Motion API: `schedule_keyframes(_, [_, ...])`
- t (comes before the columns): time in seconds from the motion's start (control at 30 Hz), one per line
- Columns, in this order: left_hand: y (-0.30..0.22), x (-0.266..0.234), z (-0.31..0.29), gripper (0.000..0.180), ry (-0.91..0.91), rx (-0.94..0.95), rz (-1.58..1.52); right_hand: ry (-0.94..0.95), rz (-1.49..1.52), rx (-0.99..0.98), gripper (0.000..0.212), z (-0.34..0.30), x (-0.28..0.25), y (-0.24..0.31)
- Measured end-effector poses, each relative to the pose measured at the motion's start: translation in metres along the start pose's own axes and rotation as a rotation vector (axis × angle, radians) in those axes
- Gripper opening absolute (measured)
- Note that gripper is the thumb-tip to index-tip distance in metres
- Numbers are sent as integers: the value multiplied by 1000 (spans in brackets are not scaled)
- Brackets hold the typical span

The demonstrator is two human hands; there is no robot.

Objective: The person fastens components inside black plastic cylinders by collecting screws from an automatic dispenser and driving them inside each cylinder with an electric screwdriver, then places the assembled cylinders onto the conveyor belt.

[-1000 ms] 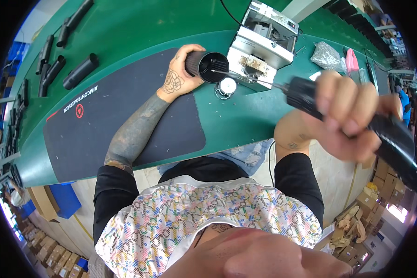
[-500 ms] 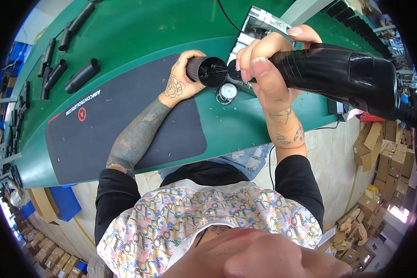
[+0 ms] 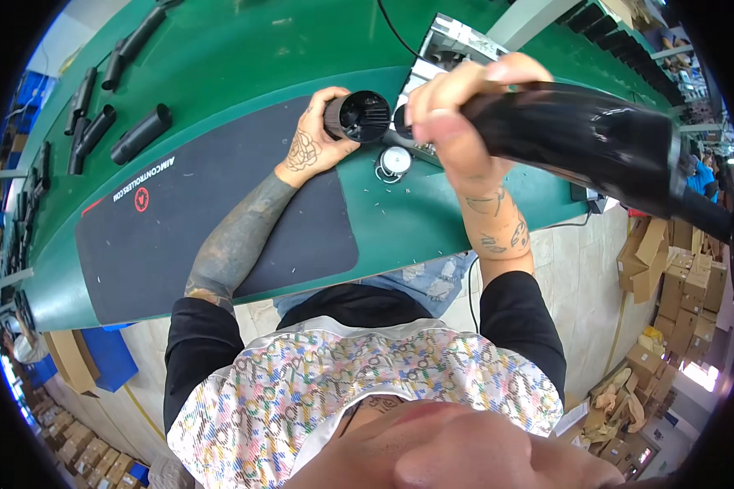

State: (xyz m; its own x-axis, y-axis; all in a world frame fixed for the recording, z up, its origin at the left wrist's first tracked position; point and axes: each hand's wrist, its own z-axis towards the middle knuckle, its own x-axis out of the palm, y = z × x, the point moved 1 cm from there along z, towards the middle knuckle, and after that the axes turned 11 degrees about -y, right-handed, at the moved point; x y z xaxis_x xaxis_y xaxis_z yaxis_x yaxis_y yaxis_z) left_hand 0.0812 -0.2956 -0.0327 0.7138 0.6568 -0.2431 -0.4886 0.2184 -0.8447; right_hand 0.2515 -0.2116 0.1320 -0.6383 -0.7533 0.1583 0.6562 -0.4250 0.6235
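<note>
My left hand (image 3: pixel 314 138) is wrapped round a short black cylinder (image 3: pixel 364 116) with a ribbed outside, its open hollow end turned up and to the right. My right hand (image 3: pixel 469 114), blurred by motion, grips a bulky black handheld power tool (image 3: pixel 579 130), with a thick dark cord at its rear. The tool's narrow front end (image 3: pixel 401 122) is close beside the cylinder's opening; I cannot tell whether they touch. Below them on the green table lies a small round silver-rimmed gauge-like piece (image 3: pixel 395 165) with a white face.
A dark mat (image 3: pixel 220 212) covers the table's near left part. Several black tubes (image 3: pixel 143 134) lie at the far left. Behind my right hand stands a metal-and-white box (image 3: pixel 457 41); a pale post (image 3: pixel 538 20) rises beside it. Cardboard boxes (image 3: pixel 640 253) are on the floor at right.
My right hand and the tool have shifted slightly and are now blurred. The cylinder's opening has tipped a little more upward, and my left hand still holds it.
</note>
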Motion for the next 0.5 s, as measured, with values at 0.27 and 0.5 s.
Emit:
schedule_keyframes(0.27, [-8, 6, 4, 70, -4, -105, -33, -57, 316, -108, 39, 12, -60, 67])
schedule_keyframes(0.5, [-5, 20, 8, 63, -165, 148, 267, -154, 413, -125, 45, 13, -80, 73])
